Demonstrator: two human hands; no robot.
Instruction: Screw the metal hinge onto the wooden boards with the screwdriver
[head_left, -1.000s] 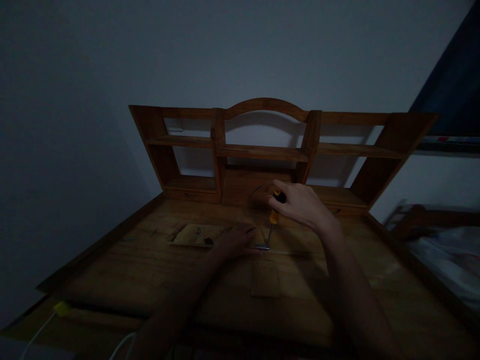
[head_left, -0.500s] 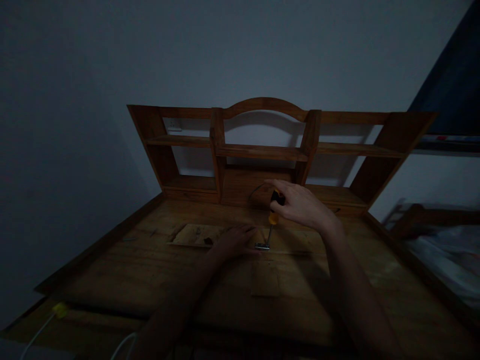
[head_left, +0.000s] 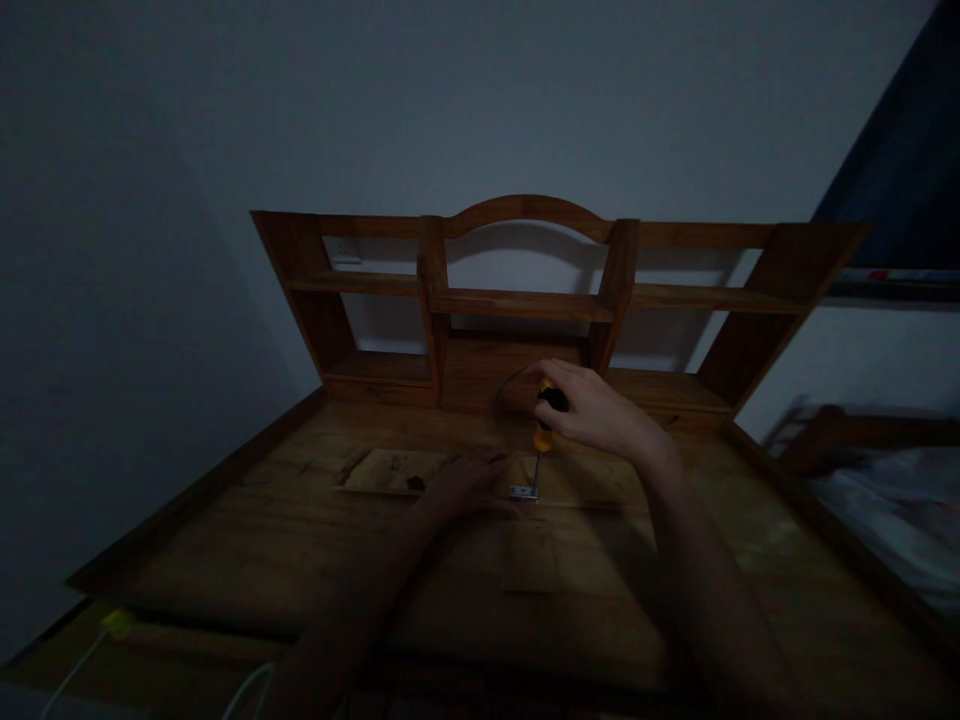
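My right hand (head_left: 589, 405) is closed around the handle of a yellow-and-black screwdriver (head_left: 543, 438). The screwdriver stands nearly upright, its tip down at a small metal bracket (head_left: 523, 492) on the wood. My left hand (head_left: 474, 480) lies flat with fingers stretched out on a long wooden board (head_left: 390, 470), the thumb pointing toward the bracket's near side. Below the bracket a short, flat wooden piece (head_left: 529, 560) extends toward me. Whether the left thumb touches the bracket is too dark to tell.
A wooden desktop (head_left: 285, 540) carries everything. Along its back stands a wooden shelf unit (head_left: 525, 305) with an arched top. A white cable with a yellow end (head_left: 117, 625) lies at the front left. Bedding (head_left: 885, 510) shows at right.
The screwdriver's handle has turned in my right hand, with more yellow showing at its top. The bracket looks slightly shifted and brighter. My left hand stays in nearly the same place.
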